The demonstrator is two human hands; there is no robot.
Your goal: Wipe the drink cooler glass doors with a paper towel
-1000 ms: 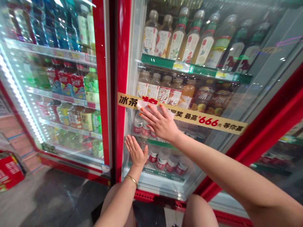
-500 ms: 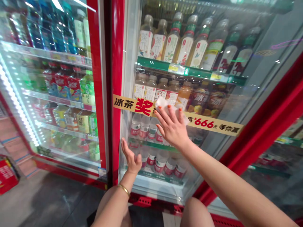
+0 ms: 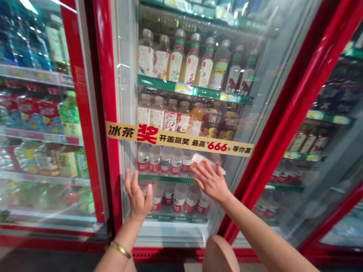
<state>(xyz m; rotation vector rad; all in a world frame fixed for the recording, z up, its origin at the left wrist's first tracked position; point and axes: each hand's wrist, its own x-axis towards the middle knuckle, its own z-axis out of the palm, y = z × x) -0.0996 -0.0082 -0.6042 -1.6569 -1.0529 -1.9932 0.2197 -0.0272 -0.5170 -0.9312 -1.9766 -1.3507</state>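
Observation:
My right hand [image 3: 210,180] lies flat with fingers spread, pressing a white cloth [image 3: 204,159] against the glass door [image 3: 249,98] of a red drinks fridge, just below a yellow banner sticker [image 3: 178,139] with red and black print. My left hand [image 3: 138,198] rests open on the same glass lower left, beside the red door frame [image 3: 107,113], with a gold bangle on the wrist. Behind the glass stand rows of tea bottles [image 3: 176,62] and small water bottles [image 3: 159,160].
A second fridge door [image 3: 42,124] with green and red drink packs is on the left. Another red-framed glass door [image 3: 326,143] angles away on the right. My knee [image 3: 219,253] shows at the bottom, near the red fridge base.
My right hand slid the cloth from the banner's left part rightward and down below the banner. My left hand stayed on the glass. The view shifted right and up.

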